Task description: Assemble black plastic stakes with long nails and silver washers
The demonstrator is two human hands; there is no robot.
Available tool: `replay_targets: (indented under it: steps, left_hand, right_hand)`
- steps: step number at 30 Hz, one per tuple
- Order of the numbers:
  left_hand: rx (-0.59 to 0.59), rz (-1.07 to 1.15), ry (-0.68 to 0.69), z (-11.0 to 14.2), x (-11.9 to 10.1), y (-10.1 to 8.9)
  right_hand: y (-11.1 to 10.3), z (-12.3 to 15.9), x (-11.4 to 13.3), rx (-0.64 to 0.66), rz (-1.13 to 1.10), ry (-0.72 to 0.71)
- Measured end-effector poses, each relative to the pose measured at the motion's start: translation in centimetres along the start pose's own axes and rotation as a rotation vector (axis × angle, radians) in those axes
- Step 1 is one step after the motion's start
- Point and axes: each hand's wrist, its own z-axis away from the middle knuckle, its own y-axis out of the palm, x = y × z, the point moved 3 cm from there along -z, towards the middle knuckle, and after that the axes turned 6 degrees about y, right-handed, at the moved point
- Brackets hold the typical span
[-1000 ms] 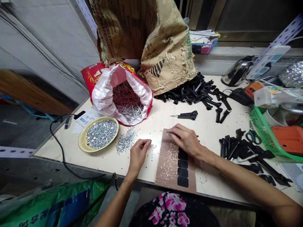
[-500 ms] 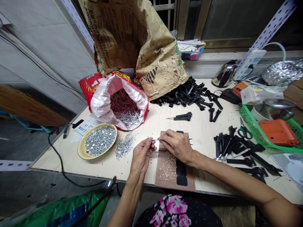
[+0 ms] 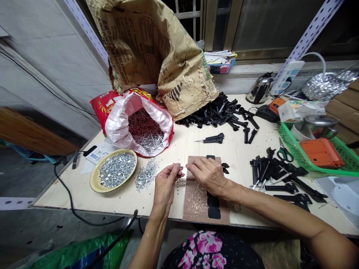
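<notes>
My left hand (image 3: 165, 183) is pinched shut on something small at the tip of a thin metal pin (image 3: 181, 166). My right hand (image 3: 207, 173) is closed on the pin's other end, over a brown board (image 3: 196, 201) with a row of black slots. Just left of my left hand lies a loose heap of small silver washers (image 3: 146, 174). A yellow dish (image 3: 97, 184) holds more of them. A black plastic part (image 3: 224, 167) shows just right of my right hand.
A red and white bag of long nails (image 3: 146, 130) lies open behind the dish, with a torn brown paper sack (image 3: 168, 56) beyond it. Black plastic parts are piled at the back (image 3: 221, 112) and at the right (image 3: 277, 175). A green basket (image 3: 294, 157), scissors (image 3: 284, 153) and a black cable (image 3: 70, 201) are also there.
My left hand rose from the table to meet my right hand at the pin. My right hand lifted from lying on the board to grip the pin. The camera tilted up slightly.
</notes>
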Motion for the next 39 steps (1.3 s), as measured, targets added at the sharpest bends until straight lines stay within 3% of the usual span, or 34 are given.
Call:
replay_targets:
  steps: [14,26,33,39]
  left_hand:
    - [0.054,-0.029,-0.049,0.0,0.4,0.4]
    - [0.102,-0.183,0.008,-0.2,0.5,0.5]
    - [0.123,-0.206,0.021,-0.4,0.7,0.6]
    - [0.13,-0.181,-0.039,-0.6,0.8,0.6]
  right_hand:
    - [0.8,0.6,-0.8,0.02,-0.099,0.043]
    - [1.0,0.9,-1.4,0.211,-0.275,0.211]
    - [1.0,1.2,-1.4,0.149,-0.245,0.191]
    - [1.3,1.4,-2.1,0.268,-0.603,0.352]
